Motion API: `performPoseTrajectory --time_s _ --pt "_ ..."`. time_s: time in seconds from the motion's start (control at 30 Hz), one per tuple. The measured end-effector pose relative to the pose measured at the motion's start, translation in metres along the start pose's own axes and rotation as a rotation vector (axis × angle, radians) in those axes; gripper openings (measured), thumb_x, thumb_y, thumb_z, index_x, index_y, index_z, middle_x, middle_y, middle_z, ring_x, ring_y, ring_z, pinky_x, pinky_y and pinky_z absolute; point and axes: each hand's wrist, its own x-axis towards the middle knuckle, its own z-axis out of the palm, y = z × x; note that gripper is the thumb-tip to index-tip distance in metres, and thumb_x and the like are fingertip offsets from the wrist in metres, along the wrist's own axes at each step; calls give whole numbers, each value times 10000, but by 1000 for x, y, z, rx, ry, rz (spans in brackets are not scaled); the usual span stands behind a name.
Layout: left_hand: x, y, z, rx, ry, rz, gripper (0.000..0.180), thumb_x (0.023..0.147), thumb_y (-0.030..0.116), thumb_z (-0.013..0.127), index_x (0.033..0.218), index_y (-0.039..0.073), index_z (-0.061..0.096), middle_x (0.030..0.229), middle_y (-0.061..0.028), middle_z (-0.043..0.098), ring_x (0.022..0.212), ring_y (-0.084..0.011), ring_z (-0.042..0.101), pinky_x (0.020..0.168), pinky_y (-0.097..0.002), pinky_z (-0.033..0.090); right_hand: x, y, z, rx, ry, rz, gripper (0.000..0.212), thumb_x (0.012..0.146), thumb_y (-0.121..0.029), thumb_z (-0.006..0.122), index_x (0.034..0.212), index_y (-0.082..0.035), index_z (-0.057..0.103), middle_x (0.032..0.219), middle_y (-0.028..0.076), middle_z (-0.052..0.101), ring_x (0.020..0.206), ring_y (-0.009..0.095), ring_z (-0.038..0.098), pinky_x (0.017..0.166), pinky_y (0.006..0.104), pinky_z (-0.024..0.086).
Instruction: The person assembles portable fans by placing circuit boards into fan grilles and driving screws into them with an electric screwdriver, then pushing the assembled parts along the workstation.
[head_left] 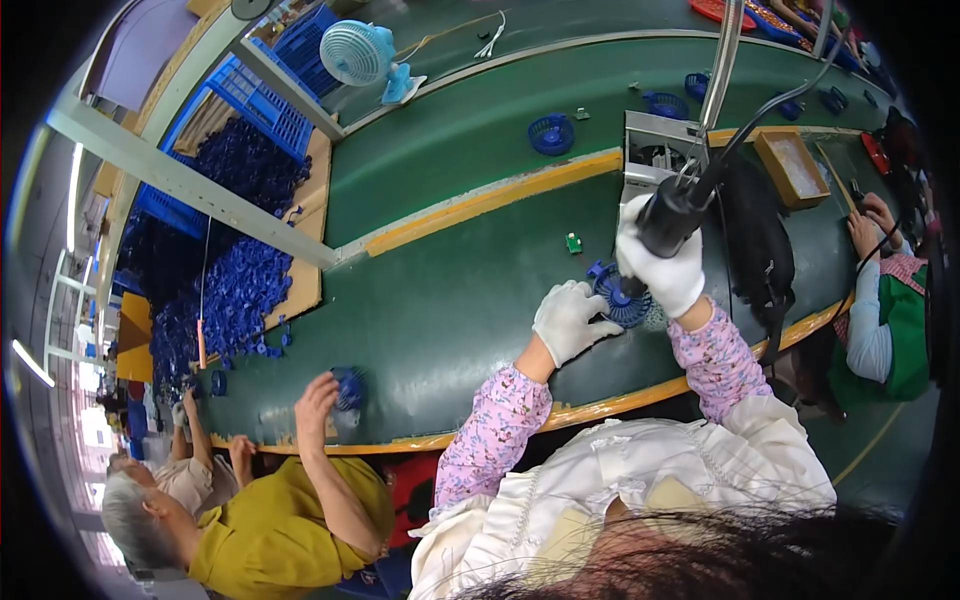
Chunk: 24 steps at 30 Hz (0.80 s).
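My right hand (668,277), in a white glove, is wrapped round a black electric screwdriver (670,220) hanging from above on a cord. Its lower end points down at a round blue slatted fan housing (618,303) on the green bench. My left hand (568,322), gloved too, steadies that housing from its left edge, thumb and fingers against it. The screwdriver's tip is hidden by my right hand and the housing. Just beyond lies a small green circuit board (573,243).
A metal fixture (650,130) stands past my right hand, a black bag (755,235) right of it. Blue housings (551,134) sit on the far belt near a small fan (360,55). Blue parts (240,290) are heaped at left. Co-workers (290,520) sit on both sides.
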Motion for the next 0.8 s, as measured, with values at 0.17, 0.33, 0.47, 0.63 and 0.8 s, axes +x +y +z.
performPoseTrajectory --time_s 0.17,0.33,0.47,0.63,0.8 --pt "-2 -7 7 -53 -1 3 265 628 332 762 692 94 662 687 -83 540 717 -274 538 655 -396 419 -11 12 15 -129 -110 22 227 738 38 653 934 -33 563 840 6 558 753 82 541 689 232 451" --pt "-3 -8 9 -89 2 -24 267 626 339 761 707 99 676 703 -81 555 735 -273 542 674 -393 423 -9 24 11 -188 -227 -3 207 726 46 626 901 -40 556 854 8 552 769 89 528 698 246 444" --pt "-2 -4 6 -79 6 -35 273 626 350 761 705 100 684 713 -84 567 740 -274 546 681 -394 427 -9 21 10 -85 -260 18 215 715 56 621 893 -44 553 801 5 536 731 89 515 663 242 434" --pt "1 1 2 -31 -43 -67 282 631 361 760 701 99 683 707 -85 568 744 -274 549 680 -397 429 -9 17 5 53 -245 233 219 715 31 646 912 -32 575 792 11 569 731 89 547 665 243 451" --pt "-3 -5 6 -63 3 -42 287 631 365 762 717 102 685 702 -89 564 739 -278 552 675 -402 432 -15 20 8 -112 -271 -3 237 701 47 645 898 -50 555 814 14 543 734 101 526 674 252 439"
